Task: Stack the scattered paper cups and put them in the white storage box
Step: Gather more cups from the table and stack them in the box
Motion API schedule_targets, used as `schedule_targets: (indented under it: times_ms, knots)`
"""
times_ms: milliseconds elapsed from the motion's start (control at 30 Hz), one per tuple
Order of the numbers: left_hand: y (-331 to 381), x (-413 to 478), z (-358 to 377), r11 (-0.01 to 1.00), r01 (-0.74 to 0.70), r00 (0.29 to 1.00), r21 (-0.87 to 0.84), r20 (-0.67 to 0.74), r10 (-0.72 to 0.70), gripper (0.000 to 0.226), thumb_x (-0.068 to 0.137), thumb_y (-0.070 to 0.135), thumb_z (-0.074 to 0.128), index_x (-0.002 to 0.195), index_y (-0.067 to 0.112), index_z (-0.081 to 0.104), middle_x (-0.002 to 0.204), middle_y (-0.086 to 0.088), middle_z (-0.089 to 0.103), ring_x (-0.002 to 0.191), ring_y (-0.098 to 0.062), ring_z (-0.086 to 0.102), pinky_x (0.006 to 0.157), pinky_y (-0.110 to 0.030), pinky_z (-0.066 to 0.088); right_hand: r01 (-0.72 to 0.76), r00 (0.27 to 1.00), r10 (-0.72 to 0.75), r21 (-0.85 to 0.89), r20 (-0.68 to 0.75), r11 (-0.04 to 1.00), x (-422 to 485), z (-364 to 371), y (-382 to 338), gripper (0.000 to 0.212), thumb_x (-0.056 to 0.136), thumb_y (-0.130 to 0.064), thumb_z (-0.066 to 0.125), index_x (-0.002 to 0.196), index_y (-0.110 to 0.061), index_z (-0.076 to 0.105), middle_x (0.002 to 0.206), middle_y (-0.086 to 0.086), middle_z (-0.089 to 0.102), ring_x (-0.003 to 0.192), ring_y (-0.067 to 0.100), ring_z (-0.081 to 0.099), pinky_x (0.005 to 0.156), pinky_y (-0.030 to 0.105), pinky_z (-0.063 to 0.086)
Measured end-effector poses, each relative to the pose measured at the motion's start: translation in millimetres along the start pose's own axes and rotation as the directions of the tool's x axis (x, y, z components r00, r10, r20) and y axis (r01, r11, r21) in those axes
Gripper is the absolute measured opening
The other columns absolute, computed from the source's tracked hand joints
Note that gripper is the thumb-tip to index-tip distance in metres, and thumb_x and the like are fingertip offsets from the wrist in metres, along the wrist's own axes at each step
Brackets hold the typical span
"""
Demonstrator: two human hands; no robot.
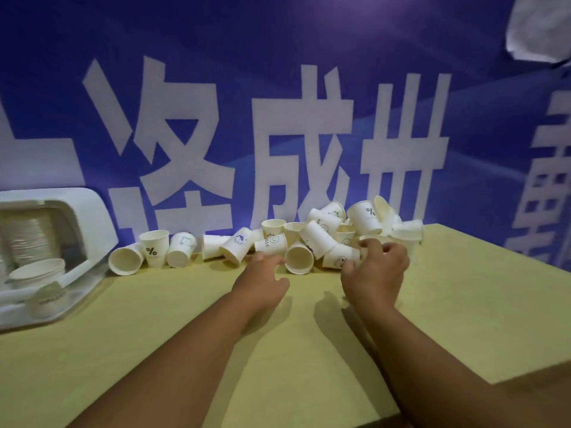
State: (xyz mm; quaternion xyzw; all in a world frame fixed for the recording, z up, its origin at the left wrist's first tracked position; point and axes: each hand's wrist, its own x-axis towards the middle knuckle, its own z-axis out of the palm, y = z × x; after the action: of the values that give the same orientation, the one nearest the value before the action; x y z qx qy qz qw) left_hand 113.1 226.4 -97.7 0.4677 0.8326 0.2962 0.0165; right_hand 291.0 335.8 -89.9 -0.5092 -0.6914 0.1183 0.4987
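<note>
Several white paper cups lie in a loose heap along the back of the table, some upright, most on their sides. A cup lying with its mouth toward me sits at the front of the heap. My left hand reaches toward it with fingers extended, its fingertips just left of the rim. My right hand hovers at the heap's right front with fingers loosely curled and nothing held. The white storage box stands at the far left and holds stacked cups.
The yellow-green table ends at a right edge that runs diagonally from the back. A blue banner with large white characters rises directly behind the cups. More single cups lie between the box and the heap.
</note>
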Motion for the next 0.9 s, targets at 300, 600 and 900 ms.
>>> schedule_targets:
  times_ms: [300,600,900]
  knots:
    - [10.3,37.5,27.0,0.994,-0.022,0.99,0.106,0.137,0.007,0.065,0.097,0.024,0.051,0.158,0.027,0.029,0.164,0.002,0.025,0.144,-0.023,0.037,0.105,-0.036,0.04,-0.1,0.995,0.103,-0.137,0.012,0.985,16.2,12.4,25.5,0.022,0.085,-0.027,0.065,0.107,-0.025,0.071,0.127,0.0,0.048,0.109,0.026,0.046,0.088,0.039,0.038]
    - [2.2,22.8,1.8,0.994,0.014,0.998,0.109,-0.069,-0.006,0.057,0.095,0.018,0.064,0.149,0.024,0.046,0.151,0.002,0.045,0.132,-0.021,0.049,0.097,-0.031,0.043,0.058,0.996,-0.064,0.104,0.054,0.993,-0.2,16.8,5.1,0.017,0.094,-0.032,0.063,0.099,-0.018,0.07,0.128,0.002,0.049,0.115,0.024,0.042,0.091,0.039,0.041]
    - [-46.4,-20.2,-64.3,1.0,0.007,0.951,0.006,-0.308,-0.005,0.011,0.095,0.031,0.069,0.091,0.03,0.059,0.103,0.01,0.055,0.085,-0.012,0.058,0.072,-0.033,0.048,0.095,0.923,-0.214,0.351,0.319,0.932,-32.0,28.6,-62.8,0.009,0.095,-0.029,0.063,0.101,-0.024,0.059,0.147,0.004,0.033,0.122,0.022,0.047,0.095,0.024,0.032]
